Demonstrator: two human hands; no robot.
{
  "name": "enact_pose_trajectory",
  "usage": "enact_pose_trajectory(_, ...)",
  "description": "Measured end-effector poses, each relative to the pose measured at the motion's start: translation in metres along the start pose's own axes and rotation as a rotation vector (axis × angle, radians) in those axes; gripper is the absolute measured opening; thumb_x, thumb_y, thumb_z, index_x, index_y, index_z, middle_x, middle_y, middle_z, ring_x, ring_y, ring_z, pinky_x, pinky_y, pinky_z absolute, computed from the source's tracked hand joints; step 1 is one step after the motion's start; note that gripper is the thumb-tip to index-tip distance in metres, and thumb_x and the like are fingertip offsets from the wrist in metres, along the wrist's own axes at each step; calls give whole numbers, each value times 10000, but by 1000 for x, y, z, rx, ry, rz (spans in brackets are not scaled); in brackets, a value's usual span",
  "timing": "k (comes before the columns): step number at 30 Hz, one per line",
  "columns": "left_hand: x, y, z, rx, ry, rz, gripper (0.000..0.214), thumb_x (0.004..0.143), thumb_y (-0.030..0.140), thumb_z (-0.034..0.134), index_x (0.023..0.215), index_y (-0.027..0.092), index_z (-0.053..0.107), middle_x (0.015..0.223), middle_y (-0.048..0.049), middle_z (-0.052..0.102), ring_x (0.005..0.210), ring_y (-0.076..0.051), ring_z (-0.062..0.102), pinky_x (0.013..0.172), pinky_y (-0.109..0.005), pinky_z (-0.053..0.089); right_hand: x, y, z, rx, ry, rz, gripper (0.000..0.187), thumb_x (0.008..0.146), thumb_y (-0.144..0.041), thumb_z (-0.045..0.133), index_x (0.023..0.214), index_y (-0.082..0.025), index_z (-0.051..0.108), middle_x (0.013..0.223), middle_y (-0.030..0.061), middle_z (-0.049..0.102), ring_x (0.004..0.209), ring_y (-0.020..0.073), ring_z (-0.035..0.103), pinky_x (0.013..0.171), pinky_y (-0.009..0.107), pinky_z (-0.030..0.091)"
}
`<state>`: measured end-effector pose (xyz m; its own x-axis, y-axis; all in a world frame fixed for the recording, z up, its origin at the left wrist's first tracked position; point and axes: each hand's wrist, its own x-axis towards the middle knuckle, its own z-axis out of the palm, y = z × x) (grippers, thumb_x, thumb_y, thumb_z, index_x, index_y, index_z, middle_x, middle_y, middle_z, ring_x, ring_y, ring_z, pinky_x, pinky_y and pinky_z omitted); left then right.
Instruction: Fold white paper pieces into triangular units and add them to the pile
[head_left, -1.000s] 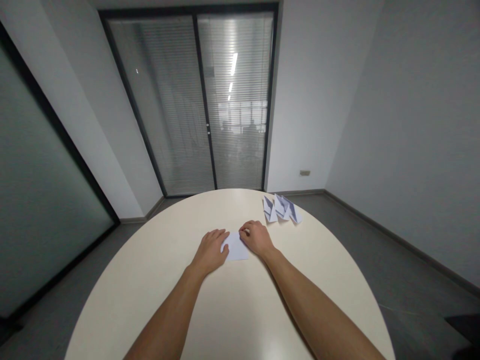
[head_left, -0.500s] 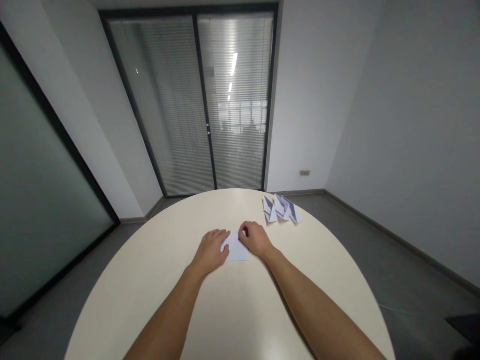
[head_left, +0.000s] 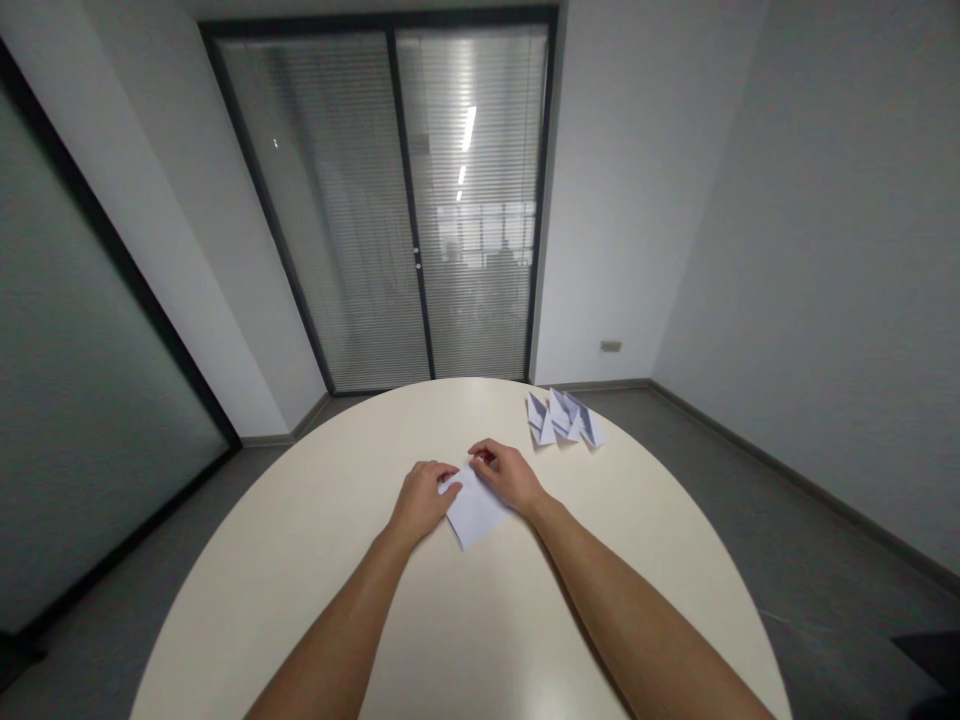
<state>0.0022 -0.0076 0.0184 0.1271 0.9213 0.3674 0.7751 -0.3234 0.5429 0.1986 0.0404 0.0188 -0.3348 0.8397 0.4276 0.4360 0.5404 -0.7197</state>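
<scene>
A folded white sheet of paper (head_left: 475,510) lies on the round cream table (head_left: 465,620), turned at an angle. My left hand (head_left: 420,497) has its fingers curled on the sheet's left edge. My right hand (head_left: 508,474) pinches the paper's far right corner with curled fingers. Both hands grip the same sheet, one on each side of it.
Several folded white paper pieces (head_left: 564,418) lie in a row at the table's far right. Beyond the table are a glass sliding door with blinds (head_left: 397,210), a grey floor (head_left: 787,540) and plain walls.
The paper has been rotated, so one corner now points toward me. Both hands shifted slightly with it, the fingers curling more onto its edges.
</scene>
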Motion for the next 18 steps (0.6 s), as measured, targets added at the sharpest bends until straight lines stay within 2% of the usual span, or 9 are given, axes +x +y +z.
enact_pose_trajectory(5,3,-9,1,-11,62,-4,139,886,233,630,945,202,753,946,-56,750,947,-229,643,918,-380,490,-1,-1,0,19,7,58,359,905,-297,625,1255,-218,622,971,23,706,781,149,624,744,267,474)
enact_pose_trajectory(10,5,-14,-1,-40,168,-58,155,908,266,604,954,190,731,907,-53,731,833,-195,644,803,-324,505,-2,1,-1,28,18,109,386,895,-342,649,1258,-213,613,959,23,704,804,159,630,758,277,475)
enact_pose_trajectory(13,5,-14,-4,-35,232,-62,177,926,296,576,964,196,717,923,-51,719,801,-186,631,768,-312,494,-2,3,0,46,-1,115,464,848,-354,707,1281,-223,605,996,25,701,830,167,641,780,289,482)
enact_pose_trajectory(15,4,-12,-6,-29,264,-57,188,935,314,561,958,199,709,930,-50,712,800,-188,624,768,-315,487,-2,2,0,52,-24,95,586,787,-367,774,1324,-228,583,1109,47,692,911,187,650,831,309,493)
enact_pose_trajectory(18,3,-10,-7,-49,305,-69,200,939,341,552,953,204,696,938,-47,707,793,-188,613,766,-318,482,-3,-1,2,28,-45,24,816,694,-375,853,1420,-218,515,1342,106,609,1164,249,598,1006,375,463)
